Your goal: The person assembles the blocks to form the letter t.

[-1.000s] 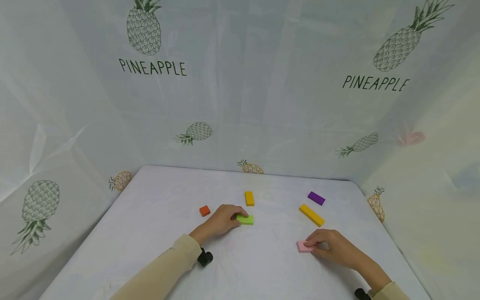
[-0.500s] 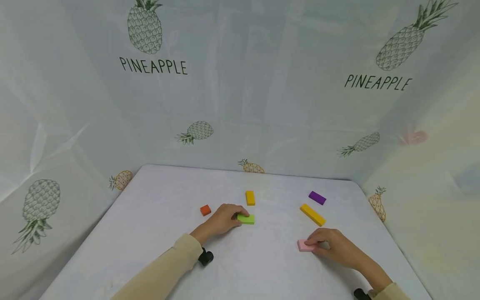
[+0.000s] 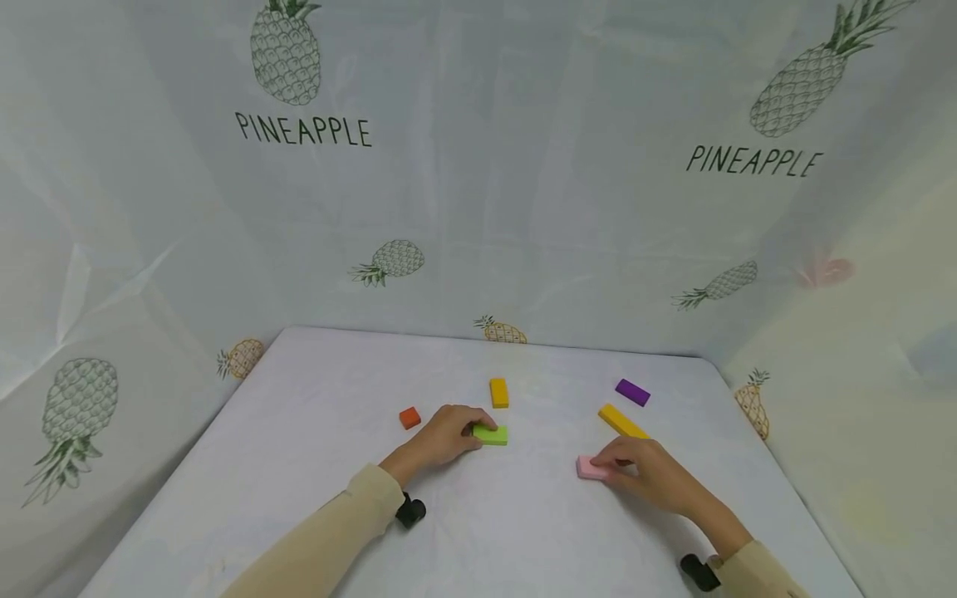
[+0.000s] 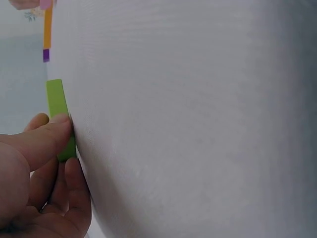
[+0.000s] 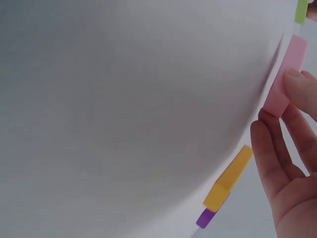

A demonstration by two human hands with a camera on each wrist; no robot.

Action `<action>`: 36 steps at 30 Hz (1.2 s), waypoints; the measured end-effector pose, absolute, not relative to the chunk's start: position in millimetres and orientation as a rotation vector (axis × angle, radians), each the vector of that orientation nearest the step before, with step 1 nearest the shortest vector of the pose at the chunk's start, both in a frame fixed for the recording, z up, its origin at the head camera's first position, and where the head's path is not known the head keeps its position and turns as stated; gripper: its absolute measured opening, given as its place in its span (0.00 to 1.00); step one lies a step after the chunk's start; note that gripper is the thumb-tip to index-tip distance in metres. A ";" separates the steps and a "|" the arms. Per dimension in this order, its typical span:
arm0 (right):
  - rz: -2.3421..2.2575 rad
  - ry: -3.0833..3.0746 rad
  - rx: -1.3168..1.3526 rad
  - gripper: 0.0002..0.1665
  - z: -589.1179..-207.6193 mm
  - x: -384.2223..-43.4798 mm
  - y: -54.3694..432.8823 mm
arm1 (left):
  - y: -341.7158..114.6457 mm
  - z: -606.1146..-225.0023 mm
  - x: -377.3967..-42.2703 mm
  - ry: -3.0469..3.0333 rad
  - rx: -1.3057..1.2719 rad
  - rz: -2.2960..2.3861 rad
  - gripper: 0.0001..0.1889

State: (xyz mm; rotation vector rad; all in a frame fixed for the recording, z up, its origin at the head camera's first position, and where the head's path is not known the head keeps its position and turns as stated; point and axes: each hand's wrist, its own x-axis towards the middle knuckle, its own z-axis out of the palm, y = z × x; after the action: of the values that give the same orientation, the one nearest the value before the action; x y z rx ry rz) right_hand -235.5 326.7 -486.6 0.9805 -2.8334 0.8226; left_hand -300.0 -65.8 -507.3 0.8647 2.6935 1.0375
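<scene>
Near the middle of the white table, my left hand (image 3: 446,435) pinches a light green block (image 3: 492,435) that lies flat. In the left wrist view the thumb is on the green block's (image 4: 58,99) near face and fingers are behind it and at its lower end. My right hand (image 3: 649,473) pinches a pink block (image 3: 589,468) by its right end, over to the right and closer to me. The right wrist view has the thumb on the pink block's (image 5: 287,79) face, with a narrow shadowed gap between block and table.
Behind the right hand lie a long yellow block (image 3: 620,421) and a purple block (image 3: 632,392). A short yellow block (image 3: 498,393) is beyond the green one, and a small orange-red block (image 3: 409,418) is left of it. Pineapple-print cloth (image 3: 568,208) hangs around the table (image 3: 336,365).
My right hand has moved the pink block a little left and away from me, and now overlaps the near end of the long yellow block. The left hand stays in place on the green block.
</scene>
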 end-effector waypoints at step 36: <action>0.840 -2.928 0.828 0.15 -484.7 -277.4 253.0 | -65.4 -503.2 -297.9 2.680 0.849 1.049 0.16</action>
State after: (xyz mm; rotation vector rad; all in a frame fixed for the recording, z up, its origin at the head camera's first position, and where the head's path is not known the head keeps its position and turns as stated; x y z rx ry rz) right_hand -277.4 253.0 -484.7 0.8282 -2.9278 0.8395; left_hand -297.9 -65.4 -503.2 0.8489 2.6800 1.0486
